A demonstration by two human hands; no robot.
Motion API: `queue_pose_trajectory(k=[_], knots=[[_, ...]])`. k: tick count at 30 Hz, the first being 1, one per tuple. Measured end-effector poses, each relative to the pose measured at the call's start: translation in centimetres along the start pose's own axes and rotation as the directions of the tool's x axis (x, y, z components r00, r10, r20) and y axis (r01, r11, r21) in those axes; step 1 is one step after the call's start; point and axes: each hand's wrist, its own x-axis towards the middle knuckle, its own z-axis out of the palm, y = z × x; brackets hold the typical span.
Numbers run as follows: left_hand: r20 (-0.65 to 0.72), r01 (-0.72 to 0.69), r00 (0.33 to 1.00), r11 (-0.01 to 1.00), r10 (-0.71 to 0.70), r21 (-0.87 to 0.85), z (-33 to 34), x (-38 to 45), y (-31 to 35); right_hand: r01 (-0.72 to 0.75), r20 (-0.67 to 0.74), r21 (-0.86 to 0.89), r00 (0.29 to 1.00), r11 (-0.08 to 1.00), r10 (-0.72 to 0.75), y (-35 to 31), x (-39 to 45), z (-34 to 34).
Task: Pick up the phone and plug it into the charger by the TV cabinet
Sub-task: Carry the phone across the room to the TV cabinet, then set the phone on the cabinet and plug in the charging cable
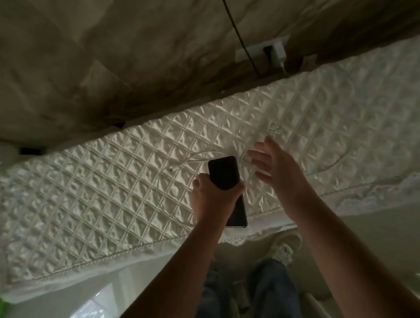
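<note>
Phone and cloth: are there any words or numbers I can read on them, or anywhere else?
None can be read.
Phone: screen dark, blank, in the left hand.
Quilted cloth: only a stitched pattern.
Socket at the back: too dim and small to show any label.
Right hand: open, holds nothing.

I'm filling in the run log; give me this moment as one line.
left hand: holds phone | right hand: open, empty, reaching over quilted cover | white cable: loose on cover | phone: unplugged
</note>
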Motion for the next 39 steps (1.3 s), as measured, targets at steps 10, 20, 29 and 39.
queue_pose_trajectory(k=[10, 20, 29, 39], knots=[[0.005, -0.001, 1.000, 1.000, 0.001, 0.009, 0.6, 1.3, -1.8, -0.014, 0.005, -0.030, 1.000, 0.999, 0.014, 2.2, 0.4, 1.7], [-0.015, 0.024, 1.000, 0.996, -0.023, 0.088, 0.7, 2.8, -1.6, 0.007, 0.012, -0.019, 1.000, 1.000, -0.007, 1.6, 1.6, 2.8], [-0.072, -0.039, 0.997, 0.999, 0.036, -0.036, 0.8, 3.9, 0.7, 0.011, -0.001, 0.029, 1.000, 1.000, -0.011, 1.6, 3.1, 1.3], [0.036, -0.115, 0.991, 0.968, 0.126, -0.222, 2.8, 7.1, 10.3, 0.098, -0.078, 0.090, 0.993, 0.991, -0.091, -0.3, 5.9, -2.4]])
